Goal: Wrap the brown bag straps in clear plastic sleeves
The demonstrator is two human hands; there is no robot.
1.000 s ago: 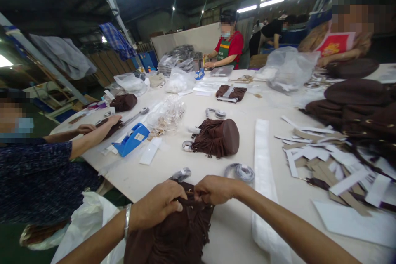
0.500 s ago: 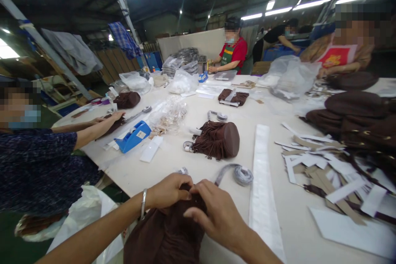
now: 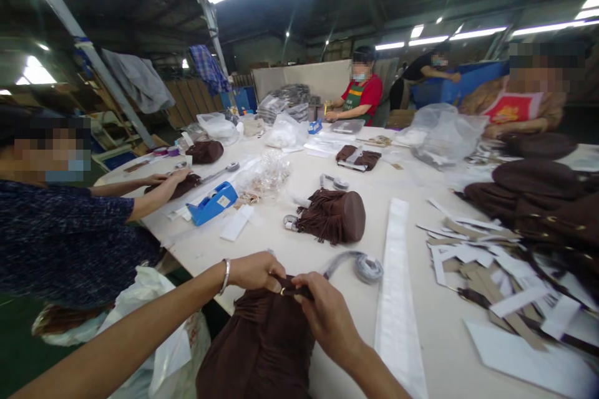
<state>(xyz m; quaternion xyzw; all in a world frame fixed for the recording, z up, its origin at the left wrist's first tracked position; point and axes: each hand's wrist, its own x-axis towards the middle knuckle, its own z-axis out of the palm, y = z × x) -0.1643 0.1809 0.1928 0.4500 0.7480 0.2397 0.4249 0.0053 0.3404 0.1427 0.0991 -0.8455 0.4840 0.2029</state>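
A dark brown soft bag lies at the table's near edge, below both my hands. My left hand, with a silver bangle on the wrist, pinches the bag's top edge. Opposite it, my right hand grips the same edge by a strap, thumb and fingers closed. A small gold ring shows between the two hands. Just beyond, a wrapped grey strap lies coiled, its tail running toward my right hand. Farther up rests a fringed brown bag on its side.
On the white table are a blue tape dispenser, a long white strip, and scattered paper strips. Brown bags are piled at the right. A co-worker works at the left; others stand across the table.
My hands have closed on the bag's top edge, and the gold ring now shows. The right thumb has come in from its spread position. The view has shifted slightly.
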